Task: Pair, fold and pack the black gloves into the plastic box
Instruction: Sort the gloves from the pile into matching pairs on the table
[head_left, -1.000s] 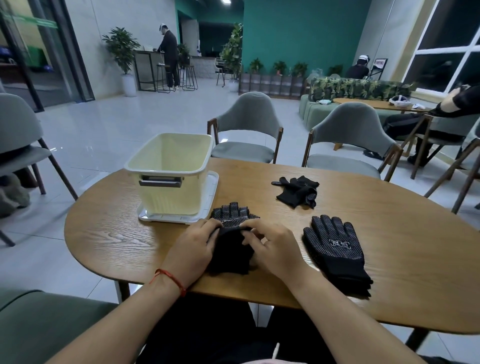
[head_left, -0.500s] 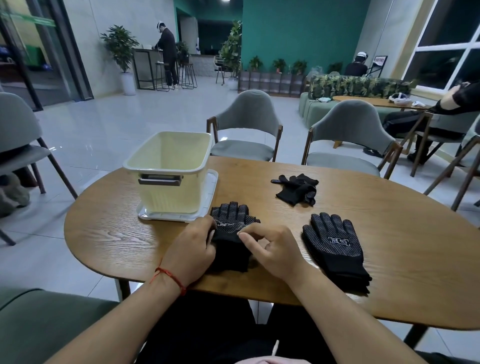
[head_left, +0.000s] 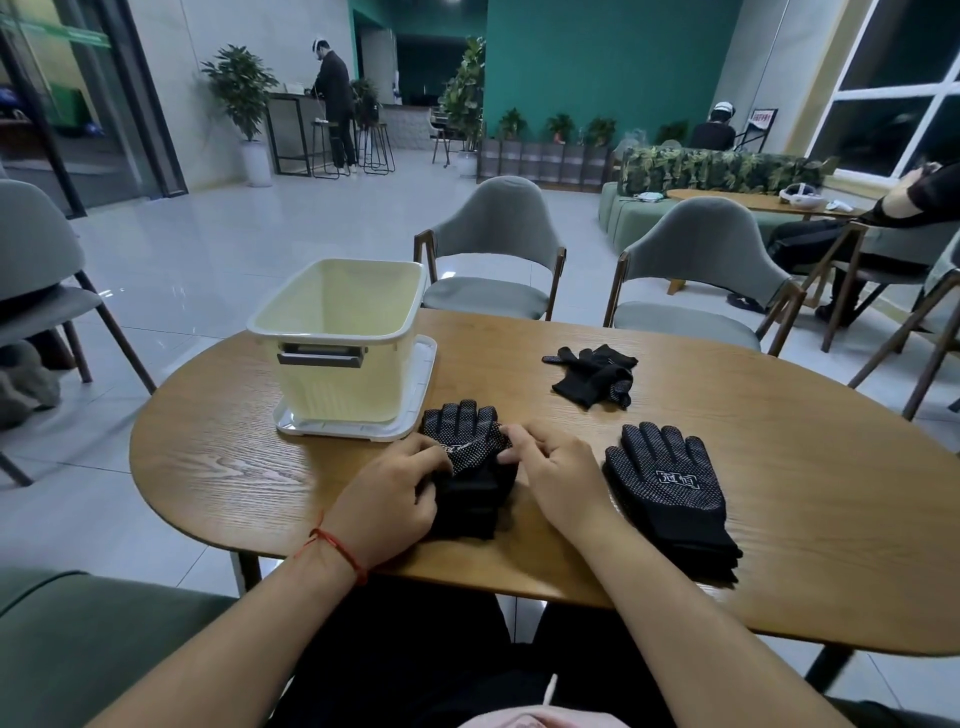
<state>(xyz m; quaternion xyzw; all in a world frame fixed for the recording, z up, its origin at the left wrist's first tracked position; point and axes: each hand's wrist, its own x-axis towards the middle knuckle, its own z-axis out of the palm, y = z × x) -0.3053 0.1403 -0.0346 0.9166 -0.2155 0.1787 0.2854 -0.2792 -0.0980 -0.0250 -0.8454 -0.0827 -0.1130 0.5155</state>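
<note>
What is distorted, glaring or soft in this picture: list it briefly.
Head view: wide-angle lens bows the table edge and tilts the window frame. Head view: floor tiles carry pale reflections. Head view: the folded gloves and flat gloves show crisp dots; the far counter looks softer.

Flat glove stack (head_left: 670, 499), near edge of the table (head_left: 249, 467), right of centre: white boxed mark on the top glove's back, two Chinese characters, apparently 冠恒.
Folded glove pair (head_left: 470, 499), near edge, centre: white print, creased, illegible.
Framed sign (head_left: 763, 122), far background: red lettering, too small to read.
</note>
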